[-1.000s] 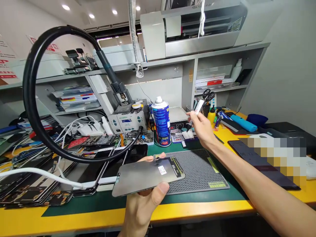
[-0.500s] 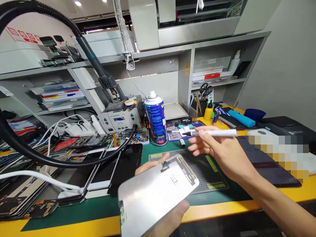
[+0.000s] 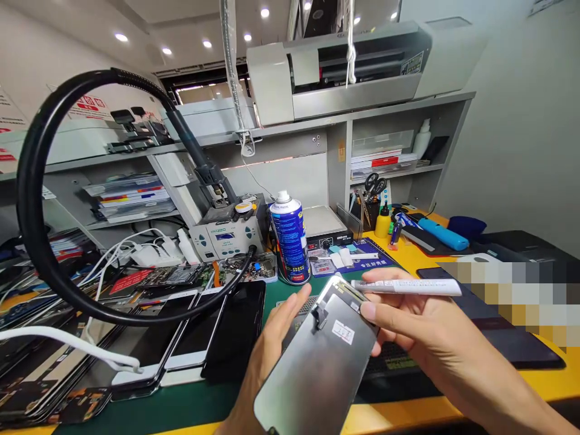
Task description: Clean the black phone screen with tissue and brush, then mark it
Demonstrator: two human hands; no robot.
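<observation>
A silver-backed phone screen is tilted up between my hands, back side towards me. It bears a small white sticker, a black tab and a strip of connectors along its top edge. My left hand supports it along the left edge, fingers fairly straight; part of that hand is hidden behind the panel. A white marker pen lies across my right hand, gripped by the fingers, its left end close to the connector strip. My right thumb also presses the screen's upper right corner.
A blue spray can stands behind the hands, beside a rework station with a looping black hose. Several phones and screens lie at left. A dark tablet-like panel lies at right. A perforated mat is partly hidden beneath the hands.
My right hand has come down and inward with the marker pen, and its thumb now touches the screen. The screen has turned more upright and shifted right. The view has tipped upward.
</observation>
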